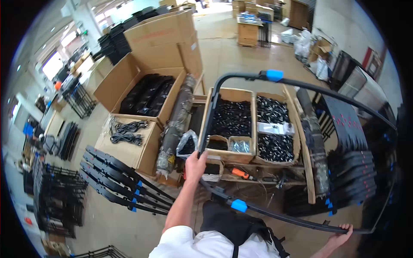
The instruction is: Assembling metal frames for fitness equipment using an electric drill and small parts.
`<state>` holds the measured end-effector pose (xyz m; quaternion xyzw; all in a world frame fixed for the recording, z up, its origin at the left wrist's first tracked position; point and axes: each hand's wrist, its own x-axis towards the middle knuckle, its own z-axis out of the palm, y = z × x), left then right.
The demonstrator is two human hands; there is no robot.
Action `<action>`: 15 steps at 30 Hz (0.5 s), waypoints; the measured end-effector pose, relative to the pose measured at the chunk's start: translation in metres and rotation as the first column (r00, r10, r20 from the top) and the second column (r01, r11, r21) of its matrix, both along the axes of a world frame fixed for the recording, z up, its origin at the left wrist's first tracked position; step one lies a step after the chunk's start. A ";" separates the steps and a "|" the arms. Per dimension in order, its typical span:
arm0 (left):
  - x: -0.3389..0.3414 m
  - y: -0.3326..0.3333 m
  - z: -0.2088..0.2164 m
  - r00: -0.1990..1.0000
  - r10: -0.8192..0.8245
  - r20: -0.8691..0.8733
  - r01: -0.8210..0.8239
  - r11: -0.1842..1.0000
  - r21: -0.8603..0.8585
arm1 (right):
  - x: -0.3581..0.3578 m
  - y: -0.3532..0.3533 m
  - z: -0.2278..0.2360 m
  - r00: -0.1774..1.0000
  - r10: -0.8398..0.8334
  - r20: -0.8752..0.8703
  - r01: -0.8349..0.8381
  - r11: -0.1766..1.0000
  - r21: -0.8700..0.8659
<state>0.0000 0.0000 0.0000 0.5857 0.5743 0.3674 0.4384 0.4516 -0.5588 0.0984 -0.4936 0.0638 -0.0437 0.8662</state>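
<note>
A large black tubular frame [211, 116] with rounded corners and blue tape [238, 205] on its tubes is held up in front of me. My left hand [195, 166] is closed around its left side tube, beside the bins. At the lower right, my right hand [344, 230] grips the near tube close to the far right corner. Through the frame show wooden bins of small black parts [232, 112], and a box of small silvery screws or fasteners [239, 145] sits at the near edge of one.
An orange-handled power tool [241, 173] lies on the lower shelf. Camouflage-wrapped rolls [175, 124] flank the bins. An open cardboard box [150, 71] holds black parts, with coiled cables [127, 131] beside it. Stacked black frames stand left [120, 180] and right [350, 180].
</note>
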 end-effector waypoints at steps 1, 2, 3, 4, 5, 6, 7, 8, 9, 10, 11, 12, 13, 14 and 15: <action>-0.007 0.000 -0.019 1.000 0.010 0.008 -0.010 0.999 -0.034 | 0.010 0.015 0.013 0.997 0.070 0.040 -0.070 0.997 -0.016; -0.022 -0.002 -0.047 0.999 0.044 -0.024 -0.043 0.999 0.026 | 0.018 0.033 0.025 0.995 0.090 0.050 -0.088 0.995 -0.037; -0.097 0.062 -0.026 0.997 0.058 -0.051 -0.059 0.998 -0.019 | -0.042 0.104 -0.006 0.987 0.158 0.024 -0.159 0.987 0.032; -0.106 0.069 -0.039 0.995 0.083 -0.056 -0.087 0.994 -0.062 | -0.042 0.132 0.004 0.970 0.237 0.060 -0.238 0.971 0.019; -0.175 0.050 -0.044 0.964 0.237 -0.118 -0.249 0.963 -0.101 | -0.036 0.206 -0.009 0.898 0.438 0.039 -0.439 0.898 0.018; -0.167 0.073 -0.044 0.972 0.227 -0.061 -0.234 0.955 -0.183 | -0.039 0.217 -0.003 0.908 0.417 0.044 -0.417 0.909 -0.019; -0.177 0.081 -0.043 0.966 0.257 -0.025 -0.254 0.930 -0.265 | -0.040 0.237 -0.006 0.902 0.432 0.031 -0.430 0.901 -0.052; -0.194 0.100 -0.072 0.965 0.248 -0.092 -0.259 0.955 -0.147 | -0.041 0.257 -0.007 0.884 0.467 0.019 -0.465 0.884 -0.050; -0.194 0.112 -0.078 0.967 0.240 -0.091 -0.253 0.952 -0.172 | -0.047 0.275 -0.002 0.882 0.469 -0.035 -0.471 0.880 -0.059; -0.204 0.122 -0.086 0.970 0.224 -0.099 -0.238 0.958 -0.158 | -0.042 0.293 -0.007 0.880 0.475 -0.029 -0.475 0.876 -0.083; -0.212 0.130 -0.095 0.972 0.207 -0.109 -0.222 0.964 -0.144 | -0.038 0.309 -0.014 0.877 0.480 -0.026 -0.480 0.871 -0.107; -0.218 0.136 -0.101 0.971 0.209 -0.114 -0.225 0.962 -0.156 | -0.040 0.327 -0.016 0.883 0.466 -0.059 -0.470 0.874 -0.122; -0.224 0.141 -0.106 0.961 0.216 -0.174 -0.245 0.955 -0.165 | -0.039 0.338 -0.022 0.882 0.467 -0.067 -0.472 0.872 -0.131; -0.227 0.147 -0.110 0.949 0.214 -0.232 -0.256 0.951 -0.173 | -0.036 0.346 -0.028 0.864 0.494 -0.097 -0.504 0.852 -0.144; -0.231 0.151 -0.113 0.951 0.202 -0.235 -0.247 0.952 -0.183 | -0.034 0.352 -0.034 0.847 0.517 -0.126 -0.531 0.833 -0.155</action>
